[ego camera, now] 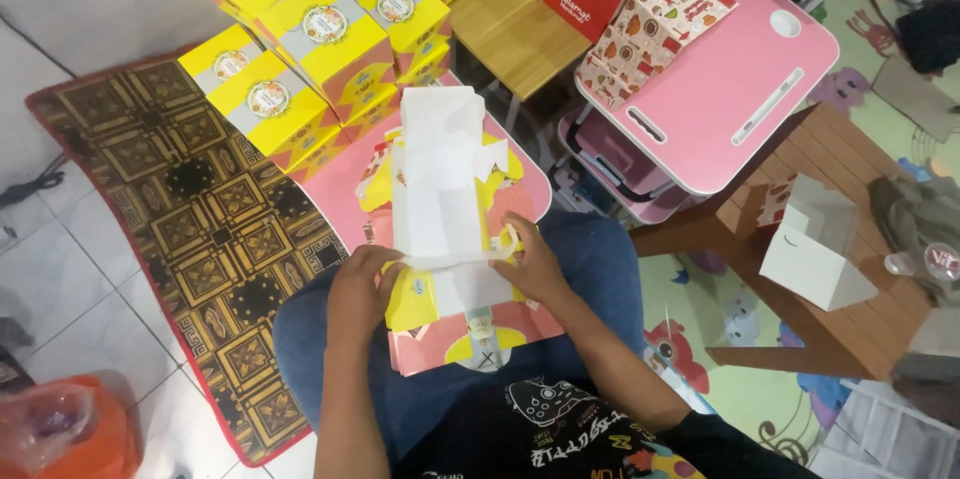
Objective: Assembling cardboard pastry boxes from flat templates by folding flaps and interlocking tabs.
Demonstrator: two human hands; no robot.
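A flat, unfolded cardboard box (437, 189), white on the inside with yellow edges, lies on a pink board (520, 199) across my lap. My left hand (358, 289) grips its lower left fold. At the lower right fold, my right hand (530, 264) pinches the card. Both hands press the near flap along a crease. More flat yellow and pink sheets (470, 334) lie under it near my body.
Several assembled yellow boxes (320, 34) are stacked ahead on a patterned mat (200, 229). A pink folding table (720, 89) with red and patterned boxes (655, 24) stands to the right. A wooden table (850, 319) holds a white box (815, 259). An orange bag (70, 434) sits at bottom left.
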